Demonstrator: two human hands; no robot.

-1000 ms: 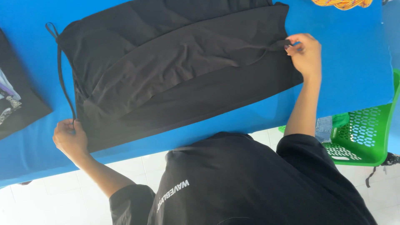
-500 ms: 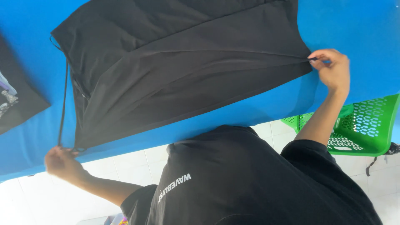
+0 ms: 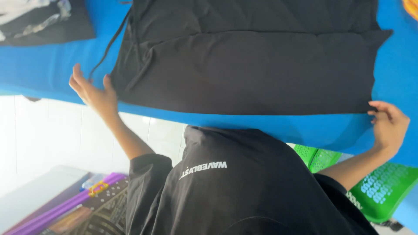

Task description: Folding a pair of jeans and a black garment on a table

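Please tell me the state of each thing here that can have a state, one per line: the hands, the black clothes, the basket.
left hand: open, fingers spread, at the garment's corner
right hand: fingers loosely curled, at the opposite corner
black garment: spread flat on the blue table, one fold across
drawstring: loose
dark printed garment: folded
green basket: contents hidden

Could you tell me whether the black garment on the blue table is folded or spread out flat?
Folded: the black garment shows one layer lying over another, with a straight edge running across it.
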